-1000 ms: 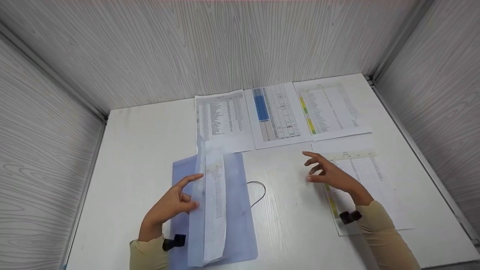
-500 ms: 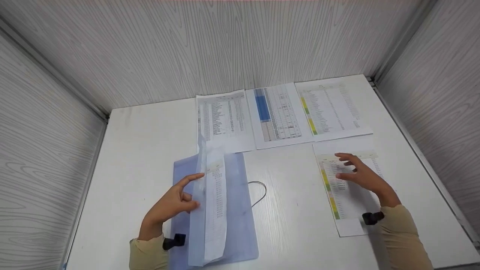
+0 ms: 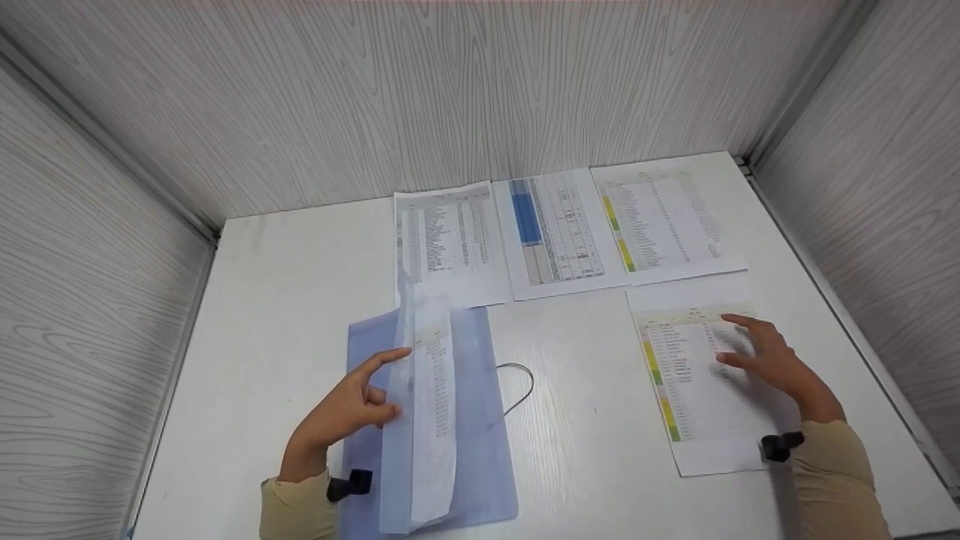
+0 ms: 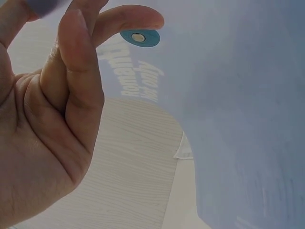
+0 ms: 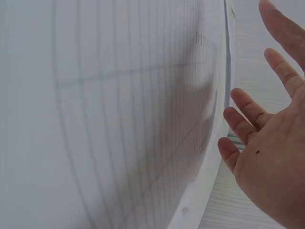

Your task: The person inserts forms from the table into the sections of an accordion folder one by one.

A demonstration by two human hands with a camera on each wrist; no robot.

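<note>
My left hand (image 3: 341, 412) holds the raised flap of a translucent blue plastic folder (image 3: 484, 450), with a fingertip beside a snap button (image 4: 138, 37) in the left wrist view. Inside the opened folder, a printed sheet (image 3: 433, 465) leans against the flap. Over on the right, my right hand (image 3: 780, 364) is spread above another printed sheet (image 3: 705, 420) with yellow and green bars, its fingers slightly bent and holding nothing. The right wrist view has the lined sheet (image 5: 119, 95) close by, shaded by the hand (image 5: 271, 138).
Along the back of the white table (image 3: 285, 300) lie three printed sheets side by side: a grey one (image 3: 457, 247), a blue-barred one (image 3: 559, 232) and a yellow-green one (image 3: 667, 217). A thin dark loop (image 3: 529, 379) sticks out from the folder. Wood-grain panels (image 3: 465, 90) enclose the table.
My right hand has moved rightward from the sheet's left edge to over its right half. My left hand stays on the folder flap, nearly still.
</note>
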